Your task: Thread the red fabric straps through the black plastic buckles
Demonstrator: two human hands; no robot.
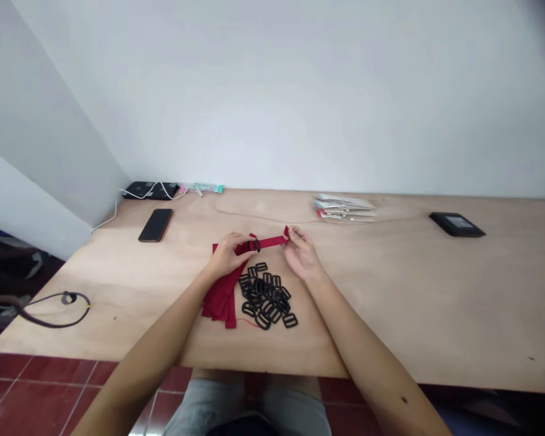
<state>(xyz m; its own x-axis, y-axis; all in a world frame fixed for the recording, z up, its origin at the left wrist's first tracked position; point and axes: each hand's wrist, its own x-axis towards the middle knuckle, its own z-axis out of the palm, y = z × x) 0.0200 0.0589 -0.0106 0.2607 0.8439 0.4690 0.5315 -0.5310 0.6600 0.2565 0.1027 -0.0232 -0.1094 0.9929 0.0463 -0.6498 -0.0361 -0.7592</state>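
Observation:
A red strap (271,241) is stretched between my two hands, with a black slider buckle (257,245) threaded on it near the left one. My left hand (229,254) is closed on the strap at the buckle. The strap's right end is pinched in the fingers of my right hand (301,251). More red straps (222,300) lie fanned out below my left hand. Between my forearms sits a loose pile of several black buckles (266,293). A thin red thread runs from the straps towards the pile.
On the wooden table (390,303), a phone (155,225) and a black box with a white cable (149,190) lie at the left. Plastic packets (345,207) are at the back. A black device (456,224) rests at the right; a black cable loop (54,326) crosses the left edge.

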